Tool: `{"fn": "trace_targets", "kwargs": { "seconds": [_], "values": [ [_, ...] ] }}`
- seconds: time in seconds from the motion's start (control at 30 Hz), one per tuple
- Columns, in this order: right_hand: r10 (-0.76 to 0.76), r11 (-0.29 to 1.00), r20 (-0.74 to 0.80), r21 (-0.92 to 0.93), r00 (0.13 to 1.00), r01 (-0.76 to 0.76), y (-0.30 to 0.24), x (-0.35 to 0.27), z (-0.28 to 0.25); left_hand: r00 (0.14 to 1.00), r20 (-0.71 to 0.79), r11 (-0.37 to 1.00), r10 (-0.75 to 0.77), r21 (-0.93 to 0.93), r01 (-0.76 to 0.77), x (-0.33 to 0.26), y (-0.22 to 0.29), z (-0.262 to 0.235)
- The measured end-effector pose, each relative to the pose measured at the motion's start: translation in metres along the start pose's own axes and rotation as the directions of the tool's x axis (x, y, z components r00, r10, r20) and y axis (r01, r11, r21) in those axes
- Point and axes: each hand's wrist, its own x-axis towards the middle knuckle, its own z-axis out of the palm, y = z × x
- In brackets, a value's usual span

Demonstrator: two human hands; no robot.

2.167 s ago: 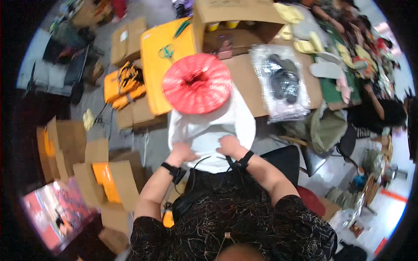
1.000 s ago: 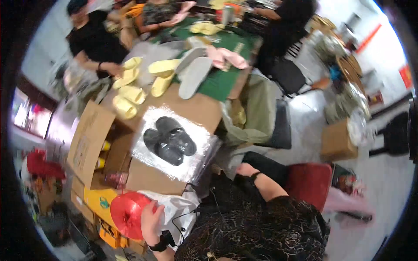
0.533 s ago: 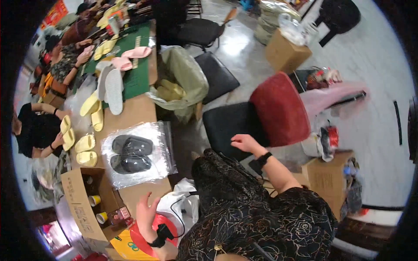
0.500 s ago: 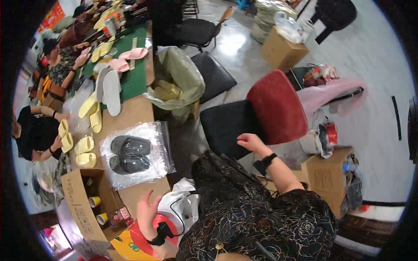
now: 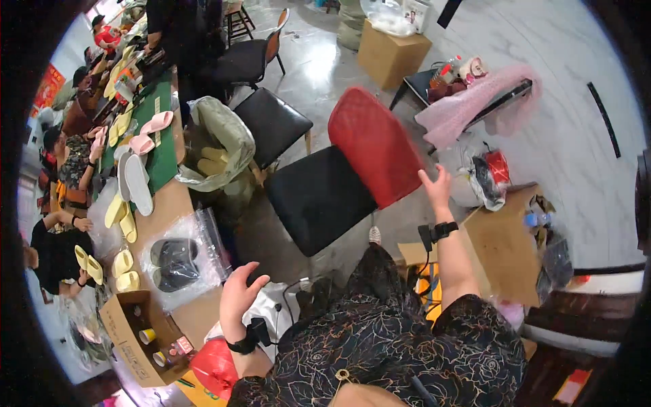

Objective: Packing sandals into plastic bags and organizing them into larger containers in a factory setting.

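My left hand (image 5: 241,292) is raised over the near edge of the table, fingers apart and nothing in it. Close to it on the table lies a pair of black slides (image 5: 175,263) in a clear plastic bag (image 5: 213,234). My right hand (image 5: 437,186) reaches forward, empty, with thumb and fingers spread. It is beside the red backrest (image 5: 373,146) of a chair with a black seat (image 5: 319,200); whether they touch I cannot tell. Each wrist wears a black strapped device with a cable.
A cardboard box (image 5: 115,319) with yellow cups stands on the table by a red plastic bag (image 5: 215,366). Beyond are yellow slides (image 5: 122,217), grey slides (image 5: 140,190), a lined bin (image 5: 241,132) and a black chair (image 5: 274,125). Another open carton (image 5: 508,237) stands at right. Co-workers sit along the left.
My view has swung to the right, so the table and chairs sit farther left. My right hand has stretched forward and opened beside the red backrest. The left stays raised and empty.
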Motion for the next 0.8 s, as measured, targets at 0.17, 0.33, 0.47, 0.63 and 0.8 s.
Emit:
{"fn": "trace_targets", "kwargs": {
  "seconds": [0.17,0.33,0.47,0.63,0.8],
  "values": [
    [0.05,0.796,0.773,0.351,0.632,-0.493,0.021,0.064,0.037,0.996,0.069,0.995,0.049,0.088,-0.055,0.045,0.073,0.056],
    [-0.351,0.433,0.905,0.384,0.239,-0.816,-0.001,0.115,0.062,0.998,0.058,0.996,-0.04,0.081,0.035,0.081,0.157,0.07],
    [-0.362,0.585,0.906,0.404,0.219,-0.704,0.024,0.12,0.094,0.992,0.082,0.989,-0.095,0.119,0.085,0.094,0.182,0.075],
    [-0.35,0.596,0.93,0.317,0.116,-0.738,0.01,0.113,0.091,0.995,0.031,0.981,-0.095,0.176,0.088,0.113,0.174,0.098],
    [-0.44,0.48,0.894,0.319,0.091,-0.817,-0.014,0.1,0.098,0.991,0.11,0.992,0.081,0.09,-0.091,0.17,0.206,0.131]
  ]
}}
